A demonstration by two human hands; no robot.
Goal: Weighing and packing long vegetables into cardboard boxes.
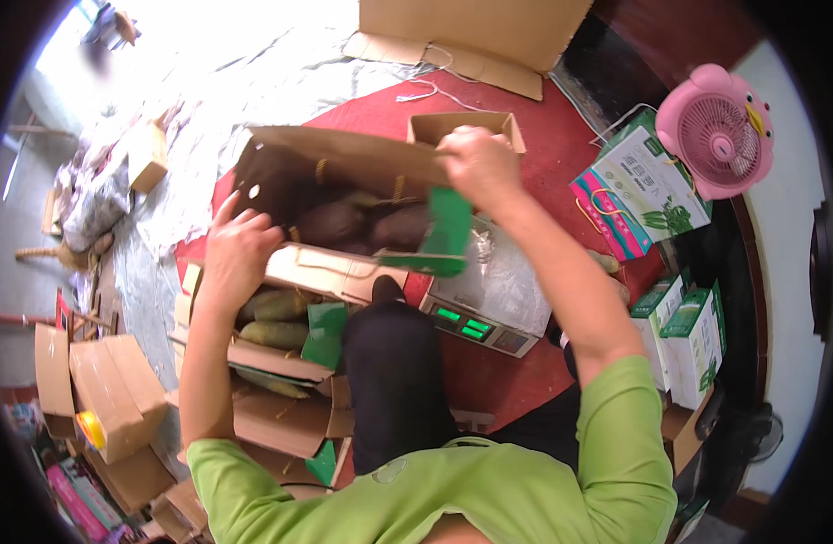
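An open cardboard box (344, 150) with green corner flaps and cord loops stands tilted in front of me. Several large, rounded brown vegetables (336, 225) lie in its shadowed inside; their kind is hard to make out. My left hand (241, 247) grips the box's left end, its fingers over the edge. At the right end, my right hand (480, 166) is closed on the upper rim. Just right of the box sits a digital scale (516, 281) with lit green displays. Below my left hand is another open box (285, 422) holding long greenish-brown vegetables (276, 334).
A small open carton (425, 130) stands behind my right hand. To the right are a pink fan (720, 136), a printed carton (647, 181) and white-green boxes (693, 340). Cartons (117, 390) pile up at the left. A large cardboard sheet (471, 45) stands at the back.
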